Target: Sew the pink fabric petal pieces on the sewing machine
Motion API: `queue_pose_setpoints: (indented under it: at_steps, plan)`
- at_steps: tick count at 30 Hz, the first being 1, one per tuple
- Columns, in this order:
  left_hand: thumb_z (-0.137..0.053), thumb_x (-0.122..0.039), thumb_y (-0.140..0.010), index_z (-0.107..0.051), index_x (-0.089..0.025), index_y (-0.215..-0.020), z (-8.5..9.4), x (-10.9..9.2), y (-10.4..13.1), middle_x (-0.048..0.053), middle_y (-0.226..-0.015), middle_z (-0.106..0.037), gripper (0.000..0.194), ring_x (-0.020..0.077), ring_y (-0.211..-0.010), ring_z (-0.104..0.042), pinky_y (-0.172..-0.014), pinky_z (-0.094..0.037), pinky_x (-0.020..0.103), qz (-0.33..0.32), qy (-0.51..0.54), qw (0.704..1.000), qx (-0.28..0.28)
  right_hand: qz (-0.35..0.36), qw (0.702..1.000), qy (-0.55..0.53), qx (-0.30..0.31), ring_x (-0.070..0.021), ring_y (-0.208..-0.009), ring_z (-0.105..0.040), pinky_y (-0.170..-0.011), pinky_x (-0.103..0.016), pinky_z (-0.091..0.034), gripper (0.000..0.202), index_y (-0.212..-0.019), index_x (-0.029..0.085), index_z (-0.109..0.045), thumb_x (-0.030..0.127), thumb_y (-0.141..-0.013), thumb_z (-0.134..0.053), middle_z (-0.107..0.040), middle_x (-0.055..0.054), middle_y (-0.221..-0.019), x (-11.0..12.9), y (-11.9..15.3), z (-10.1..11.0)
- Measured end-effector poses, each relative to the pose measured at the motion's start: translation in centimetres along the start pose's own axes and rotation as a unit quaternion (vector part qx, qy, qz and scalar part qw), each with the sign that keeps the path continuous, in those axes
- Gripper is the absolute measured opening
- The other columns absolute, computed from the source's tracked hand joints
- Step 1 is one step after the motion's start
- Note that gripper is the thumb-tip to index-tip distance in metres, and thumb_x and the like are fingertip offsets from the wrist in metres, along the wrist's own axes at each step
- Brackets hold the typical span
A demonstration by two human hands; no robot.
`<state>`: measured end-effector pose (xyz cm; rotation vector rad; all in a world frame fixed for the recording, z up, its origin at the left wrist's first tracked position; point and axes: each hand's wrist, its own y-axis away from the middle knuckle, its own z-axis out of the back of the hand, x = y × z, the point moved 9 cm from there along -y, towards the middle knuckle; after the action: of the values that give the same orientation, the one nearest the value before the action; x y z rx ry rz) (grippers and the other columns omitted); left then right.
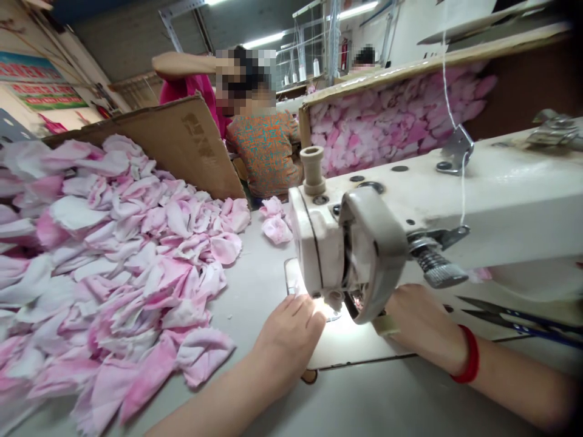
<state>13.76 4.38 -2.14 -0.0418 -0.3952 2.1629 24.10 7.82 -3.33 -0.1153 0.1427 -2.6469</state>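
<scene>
A white sewing machine (501,188) stands before me, its lamp lighting the bed under the head. My left hand (289,334) is beside the needle area, fingers bent and pressed together; whatever lies under the fingertips is lost in the glare. Behind the machine head, my right hand (412,321) rests by the bed (341,349), with a red band on the wrist; its fingers are hidden. To the left spreads a big heap of pink and white cloth pieces (150,267). Two or so similar crumpled pieces (277,229) lie just beyond the machine head.
Dark-bladed scissors (514,318) with blue handles lie right of my right wrist. A cardboard sheet (182,142) stands behind the heap. Farther back is a box wall (514,91) with many pink pieces. Other people (266,149) are beyond the table. White thread (446,85) runs down to the machine.
</scene>
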Motion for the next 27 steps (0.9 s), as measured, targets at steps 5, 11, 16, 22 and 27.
queue_pose_setpoints:
  at_steps: [5,11,16,22,27]
  plan:
    - [-0.039,-0.011,-0.087,-0.053,-0.016,-0.082,2.4,0.6,0.5,0.002,-0.077,-0.059,0.016,0.0137,-0.074,-0.053,-0.068,-0.044,0.027,-0.123,0.029,0.988,-0.083,-0.04,0.999,-0.008,0.005,-0.0163,-0.049,-0.053,-0.045,-0.029,-0.022,0.024,-0.059,0.02,-0.053,0.019,-0.08,-0.043,-0.055,-0.002,-0.049,-0.7,0.2,1.0]
    - [-0.038,-0.009,-0.087,-0.055,-0.014,-0.092,2.3,-0.5,0.6,0.001,-0.079,-0.061,0.019,0.0133,-0.076,-0.052,-0.08,-0.042,0.032,-0.128,0.019,0.988,-0.08,-0.061,0.997,-0.025,0.032,-0.0189,-0.055,-0.057,-0.048,-0.028,-0.026,0.023,-0.064,0.019,-0.057,0.027,-0.082,-0.045,-0.061,-0.005,-0.057,-1.2,0.6,1.3]
    - [-0.038,-0.01,-0.084,-0.057,-0.015,-0.092,2.0,0.0,0.4,0.004,-0.077,-0.058,0.021,0.0147,-0.075,-0.051,-0.072,-0.045,0.029,-0.024,0.092,0.991,-0.092,-0.067,0.997,-0.032,0.034,-0.0196,-0.056,-0.058,-0.048,-0.028,-0.026,0.022,-0.064,0.019,-0.058,0.029,-0.081,-0.048,-0.061,-0.004,-0.058,-0.5,0.9,0.6]
    - [-0.041,-0.013,-0.084,-0.059,-0.019,-0.087,1.4,1.0,0.1,0.004,-0.081,-0.058,0.019,0.015,-0.077,-0.053,-0.066,-0.046,0.027,0.055,0.166,0.979,-0.101,-0.06,0.996,-0.05,0.05,-0.0172,-0.057,-0.059,-0.049,-0.027,-0.028,0.019,-0.067,0.021,-0.059,0.022,-0.081,-0.046,-0.063,-0.002,-0.059,0.3,0.8,0.1]
    - [-0.039,-0.013,-0.085,-0.059,-0.018,-0.088,1.5,0.6,-0.1,0.004,-0.081,-0.06,0.02,0.0154,-0.078,-0.052,-0.07,-0.045,0.028,0.056,0.161,0.981,-0.098,-0.055,0.995,-0.064,0.051,-0.0181,-0.056,-0.06,-0.047,-0.027,-0.028,0.018,-0.066,0.021,-0.058,0.023,-0.08,-0.047,-0.063,-0.001,-0.059,0.0,0.8,0.0]
